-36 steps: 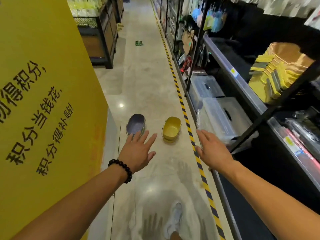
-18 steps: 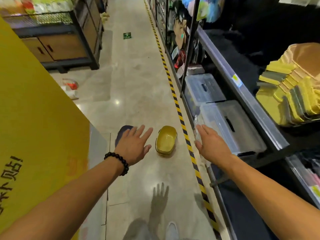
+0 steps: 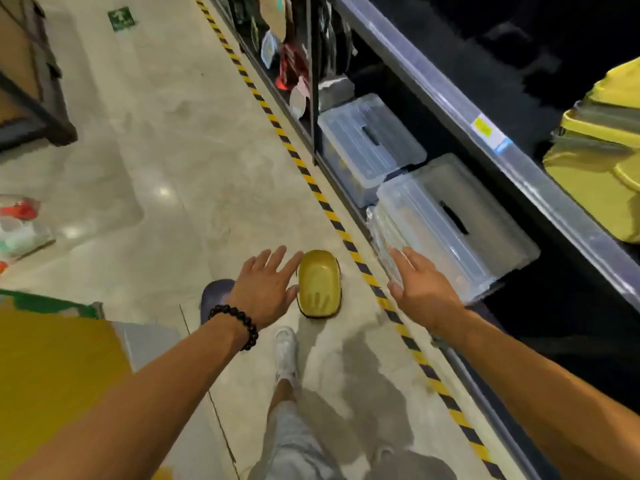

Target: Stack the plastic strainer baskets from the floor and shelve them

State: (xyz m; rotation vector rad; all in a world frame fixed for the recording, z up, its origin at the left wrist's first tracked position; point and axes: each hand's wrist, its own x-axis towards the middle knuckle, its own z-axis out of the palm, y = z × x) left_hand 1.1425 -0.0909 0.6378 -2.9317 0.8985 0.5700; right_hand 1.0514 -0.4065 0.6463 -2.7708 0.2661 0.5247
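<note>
A yellow oval strainer basket (image 3: pixel 319 284) sits on the pale floor in the aisle. A grey-blue basket (image 3: pixel 215 296) lies to its left, mostly hidden behind my left hand (image 3: pixel 266 289). That hand is held out flat with fingers spread, above the floor and just left of the yellow basket. My right hand (image 3: pixel 420 286) is also spread and holds nothing, to the right of the basket above the striped floor tape. A stack of yellow and grey baskets (image 3: pixel 602 157) rests on the shelf at the far right.
A dark shelf unit (image 3: pixel 485 133) runs along the right, with clear lidded storage boxes (image 3: pixel 446 223) on its bottom level. Yellow-black tape (image 3: pixel 311 181) marks the floor edge. A yellow panel (image 3: pixel 52 375) stands at lower left. My white shoe (image 3: pixel 286 351) is below the basket.
I have stepped forward and tilted down. Both baskets are closer and lower in view, and my left hand now covers most of the grey-blue basket.
</note>
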